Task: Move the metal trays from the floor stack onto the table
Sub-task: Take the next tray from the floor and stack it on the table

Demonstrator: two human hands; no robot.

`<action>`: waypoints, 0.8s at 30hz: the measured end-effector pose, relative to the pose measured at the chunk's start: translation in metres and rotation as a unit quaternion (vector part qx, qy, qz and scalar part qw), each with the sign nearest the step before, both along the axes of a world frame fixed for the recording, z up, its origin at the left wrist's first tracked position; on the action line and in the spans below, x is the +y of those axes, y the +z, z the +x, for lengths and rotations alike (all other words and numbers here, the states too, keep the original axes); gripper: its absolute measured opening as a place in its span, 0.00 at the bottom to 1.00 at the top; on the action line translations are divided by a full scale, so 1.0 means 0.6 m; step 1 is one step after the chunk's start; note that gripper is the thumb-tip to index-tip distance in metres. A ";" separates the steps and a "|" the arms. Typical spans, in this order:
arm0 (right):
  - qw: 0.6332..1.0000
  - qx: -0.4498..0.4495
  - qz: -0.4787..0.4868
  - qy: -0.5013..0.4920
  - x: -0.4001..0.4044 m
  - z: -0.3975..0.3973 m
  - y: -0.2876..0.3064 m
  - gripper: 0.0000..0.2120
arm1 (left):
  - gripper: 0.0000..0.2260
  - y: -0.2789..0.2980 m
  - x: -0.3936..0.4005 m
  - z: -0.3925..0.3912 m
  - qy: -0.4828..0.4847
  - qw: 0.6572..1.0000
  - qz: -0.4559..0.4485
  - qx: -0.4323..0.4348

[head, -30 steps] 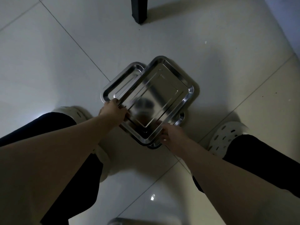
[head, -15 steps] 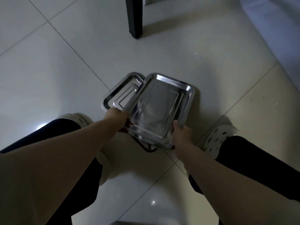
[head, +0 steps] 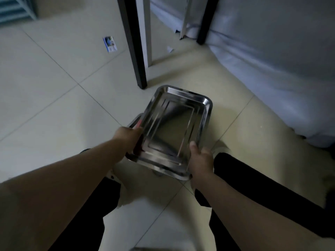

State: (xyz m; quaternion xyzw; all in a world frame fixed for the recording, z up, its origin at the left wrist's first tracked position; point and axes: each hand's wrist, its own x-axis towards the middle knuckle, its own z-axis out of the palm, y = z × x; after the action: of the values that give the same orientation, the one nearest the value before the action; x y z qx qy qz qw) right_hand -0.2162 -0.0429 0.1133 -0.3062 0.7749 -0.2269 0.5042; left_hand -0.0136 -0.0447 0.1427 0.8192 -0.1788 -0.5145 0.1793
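A shiny rectangular metal tray point(head: 172, 131) is lifted off the floor and tilted, held between both hands. My left hand point(head: 127, 137) grips its left long edge, fingers curled under the rim. My right hand point(head: 200, 158) grips the near right corner, thumb on top of the rim. A sliver of another tray point(head: 135, 122) from the floor stack shows just beyond my left hand; the rest of that stack is hidden under the held tray.
A black table leg point(head: 135, 51) rises just beyond the tray, a second one point(head: 205, 20) further right. White cloth point(head: 272, 69) drapes along the right side. A small card point(head: 110, 44) lies on the tiled floor. My legs and pale shoes flank the tray.
Both hands have raised the top tray off the stack and turned it lengthwise. My view has lifted, bringing the table legs and the cloth into sight.
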 end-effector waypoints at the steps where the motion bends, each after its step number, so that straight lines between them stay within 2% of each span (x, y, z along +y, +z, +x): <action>1: 1.000 -0.004 -0.010 0.003 0.010 -0.008 0.024 0.25 | 0.18 0.023 0.009 -0.006 0.009 1.000 -0.007 0.001; 5: 0.999 -0.007 -0.038 0.013 0.051 -0.038 0.106 0.23 | 0.21 0.099 0.049 -0.031 0.028 0.998 -0.059 -0.019; 11: 0.990 -0.037 -0.128 0.033 0.098 -0.079 0.223 0.16 | 0.24 0.221 0.114 -0.076 0.064 0.991 -0.121 0.003; 17: 0.970 -0.056 -0.228 0.058 0.126 -0.109 0.326 0.27 | 0.29 0.332 0.172 -0.109 0.094 0.969 -0.226 -0.007; 24: 0.948 -0.067 -0.302 0.068 0.171 -0.142 0.405 0.28 | 0.26 0.417 0.226 -0.152 0.096 0.939 -0.331 0.006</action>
State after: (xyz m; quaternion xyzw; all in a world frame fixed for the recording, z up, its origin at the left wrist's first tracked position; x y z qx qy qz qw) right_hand -0.3012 0.0598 0.3561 -0.4806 0.6119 -0.4353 0.4529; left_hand -0.1046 0.0910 0.3931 0.7235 -0.2588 -0.4118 0.4899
